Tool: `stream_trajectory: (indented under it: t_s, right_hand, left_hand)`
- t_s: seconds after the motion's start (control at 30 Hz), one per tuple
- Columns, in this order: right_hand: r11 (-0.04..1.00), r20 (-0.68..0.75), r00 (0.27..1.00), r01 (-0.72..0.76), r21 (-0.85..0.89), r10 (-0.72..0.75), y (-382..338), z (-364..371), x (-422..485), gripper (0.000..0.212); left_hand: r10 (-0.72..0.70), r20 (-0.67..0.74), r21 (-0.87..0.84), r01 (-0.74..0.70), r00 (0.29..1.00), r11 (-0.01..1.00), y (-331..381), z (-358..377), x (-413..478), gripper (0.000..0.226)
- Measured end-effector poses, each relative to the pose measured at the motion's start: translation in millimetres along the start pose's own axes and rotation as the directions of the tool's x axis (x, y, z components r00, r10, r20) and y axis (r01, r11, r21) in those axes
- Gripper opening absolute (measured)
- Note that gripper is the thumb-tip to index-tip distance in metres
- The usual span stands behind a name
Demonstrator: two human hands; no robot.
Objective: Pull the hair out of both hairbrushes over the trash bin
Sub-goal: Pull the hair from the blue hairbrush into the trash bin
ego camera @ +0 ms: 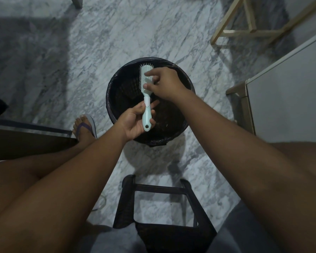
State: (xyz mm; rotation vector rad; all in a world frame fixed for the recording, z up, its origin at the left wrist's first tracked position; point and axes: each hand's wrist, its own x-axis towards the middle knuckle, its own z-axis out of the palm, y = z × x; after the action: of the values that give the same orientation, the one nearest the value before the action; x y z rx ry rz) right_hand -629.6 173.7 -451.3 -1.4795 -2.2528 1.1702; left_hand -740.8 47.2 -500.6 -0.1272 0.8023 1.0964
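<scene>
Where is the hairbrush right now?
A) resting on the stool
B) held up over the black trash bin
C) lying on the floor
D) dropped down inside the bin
B: the left hand grips the handle of the hairbrush, holding it above the open trash bin, while the right hand pinches at its bristles.

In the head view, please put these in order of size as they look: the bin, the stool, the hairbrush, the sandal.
1. bin and stool: they look about alike in size, but the stool is nearer the camera, so I do not rank them.
2. hairbrush
3. sandal, partly hidden.
</scene>
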Motion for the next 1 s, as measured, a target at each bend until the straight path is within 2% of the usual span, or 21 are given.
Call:
stream_trajectory:
  t_s: [0.2, 0.33, 0.4, 0.5, 0.57, 0.63, 0.7, 0.77, 0.83, 0.9, 1.0]
  right_hand:
    - [0.987, -0.058, 0.992, -0.119, -0.106, 0.113, 2, -3, 13, 0.012]
    - [0.973, -0.074, 0.985, -0.166, -0.160, 0.156, 6, -1, 12, 0.015]
    - [0.980, -0.093, 0.979, -0.187, -0.075, 0.179, 7, -3, 10, 0.019]
    - [0.933, -0.112, 0.943, -0.281, 0.226, 0.312, 4, -10, 11, 0.023]
    - [0.919, -0.123, 0.930, -0.311, 0.244, 0.347, 7, -12, 12, 0.023]
    - [0.945, -0.074, 0.944, -0.314, 0.091, 0.320, 17, -11, 11, 0.015]
    - [0.958, -0.027, 0.958, -0.285, -0.033, 0.284, 22, -7, 4, 0.018]
    - [0.963, 0.030, 0.965, -0.263, 0.067, 0.261, 20, -1, -2, 0.018]
    - [0.960, 0.044, 0.972, -0.233, 0.153, 0.229, 17, 1, -2, 0.029]
    - [0.975, 0.008, 0.979, -0.202, 0.089, 0.202, 16, 0, 0, 0.031]
    - [0.981, 0.006, 0.981, -0.195, 0.013, 0.195, 18, -4, 5, 0.018]
  left_hand:
    - [-0.016, 0.066, -0.026, 0.018, 0.998, 1.000, -1, 6, 0, 0.039]
    - [-0.005, 0.059, -0.009, 0.005, 0.998, 1.000, -4, 6, 2, 0.037]
    - [0.007, 0.033, -0.002, -0.007, 0.999, 1.000, -6, 3, 1, 0.037]
    - [0.028, 0.012, -0.054, -0.027, 1.000, 0.998, -7, -3, 1, 0.042]
    - [0.039, 0.017, -0.057, -0.038, 0.999, 0.998, -5, -6, 0, 0.045]
    - [0.044, 0.034, -0.045, -0.043, 0.998, 0.998, -3, -5, 0, 0.043]
    - [0.047, 0.042, -0.021, -0.046, 0.998, 0.999, -2, -3, -1, 0.039]
    - [0.047, 0.037, 0.007, -0.047, 0.998, 0.999, -1, 0, -1, 0.036]
    - [0.048, 0.027, 0.036, -0.049, 0.998, 0.998, -1, 0, -1, 0.036]
    - [0.038, 0.010, 0.065, -0.039, 0.999, 0.997, -2, 0, -1, 0.037]
    - [0.027, -0.004, 0.093, -0.026, 1.000, 0.995, -4, -3, -2, 0.038]
